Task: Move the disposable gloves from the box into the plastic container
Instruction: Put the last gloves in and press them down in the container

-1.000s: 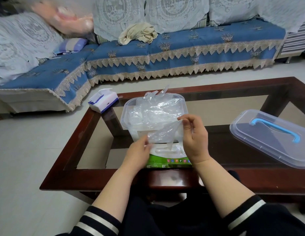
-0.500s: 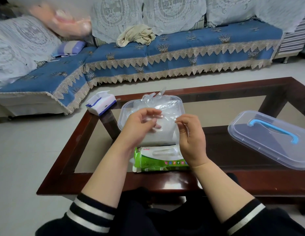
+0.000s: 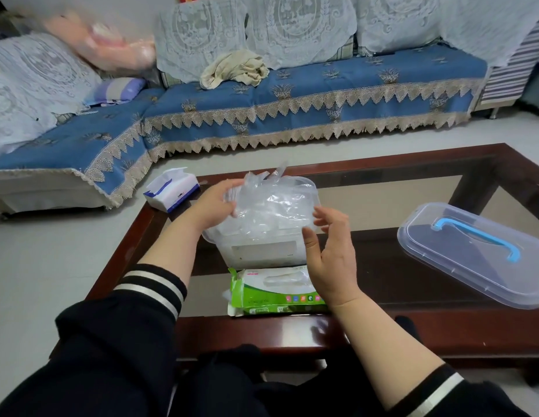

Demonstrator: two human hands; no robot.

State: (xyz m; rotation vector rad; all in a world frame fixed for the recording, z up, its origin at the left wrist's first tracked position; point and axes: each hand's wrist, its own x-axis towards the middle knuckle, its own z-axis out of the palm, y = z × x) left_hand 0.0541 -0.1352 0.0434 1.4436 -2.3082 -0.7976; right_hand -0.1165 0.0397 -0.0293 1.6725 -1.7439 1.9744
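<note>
A clear plastic container (image 3: 263, 251) stands on the table with a heap of thin transparent disposable gloves (image 3: 271, 203) rising above its rim. My left hand (image 3: 215, 203) is over the container's left side, its fingers on the left edge of the glove heap. My right hand (image 3: 328, 251) hovers at the container's right front corner, fingers spread and relaxed, holding nothing. The green and white glove box (image 3: 274, 291) lies flat on the table just in front of the container, a glove showing at its top slot.
The container's clear lid (image 3: 473, 254) with a blue handle lies on the dark wood and glass coffee table (image 3: 412, 326) to the right. A tissue pack (image 3: 172, 189) sits at the table's far left corner. A blue sofa runs behind.
Both hands drew a glove up from the box and carried it to the container. My left hand moved onto the heap, and my right hand let go and opened.
</note>
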